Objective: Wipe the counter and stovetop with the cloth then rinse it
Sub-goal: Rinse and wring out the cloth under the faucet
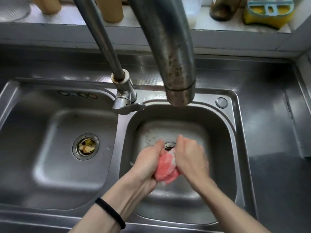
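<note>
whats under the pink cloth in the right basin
The drain: only its far rim shows between the left hand and the right hand, which both grip the pink cloth. The rest of the drain is covered.

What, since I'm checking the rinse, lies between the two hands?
The bunched pink cloth, gripped by left hand and right hand over the right basin, in head view.
</note>
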### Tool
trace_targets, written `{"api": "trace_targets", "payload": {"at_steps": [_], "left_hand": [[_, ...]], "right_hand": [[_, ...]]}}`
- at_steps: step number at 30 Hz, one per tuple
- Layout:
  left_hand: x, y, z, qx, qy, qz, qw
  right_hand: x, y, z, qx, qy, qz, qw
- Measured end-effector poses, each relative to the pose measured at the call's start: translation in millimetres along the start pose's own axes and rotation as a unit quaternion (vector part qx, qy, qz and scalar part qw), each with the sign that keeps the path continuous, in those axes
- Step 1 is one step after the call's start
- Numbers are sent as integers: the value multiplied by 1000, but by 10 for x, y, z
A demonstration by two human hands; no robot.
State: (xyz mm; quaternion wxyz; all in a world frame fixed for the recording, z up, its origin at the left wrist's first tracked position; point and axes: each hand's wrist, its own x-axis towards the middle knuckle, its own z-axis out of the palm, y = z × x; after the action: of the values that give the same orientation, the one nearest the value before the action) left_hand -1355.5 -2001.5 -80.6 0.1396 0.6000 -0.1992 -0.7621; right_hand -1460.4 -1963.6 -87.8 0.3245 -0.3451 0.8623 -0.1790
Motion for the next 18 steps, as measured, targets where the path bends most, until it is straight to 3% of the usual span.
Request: {"api": "trace_targets", "payload": {"at_steps": [5,11,18], "left_hand": [[22,46,-172,51,-39,-32,997],[-66,32,-273,94,-190,-85,973],[-129,159,-329,59,-331,-114,935]], "right_hand": [[260,216,-266,145,12,55,988],[360,120,-624,282,-158,42,945],[489,44,-927,295,-289,23,910]]}}
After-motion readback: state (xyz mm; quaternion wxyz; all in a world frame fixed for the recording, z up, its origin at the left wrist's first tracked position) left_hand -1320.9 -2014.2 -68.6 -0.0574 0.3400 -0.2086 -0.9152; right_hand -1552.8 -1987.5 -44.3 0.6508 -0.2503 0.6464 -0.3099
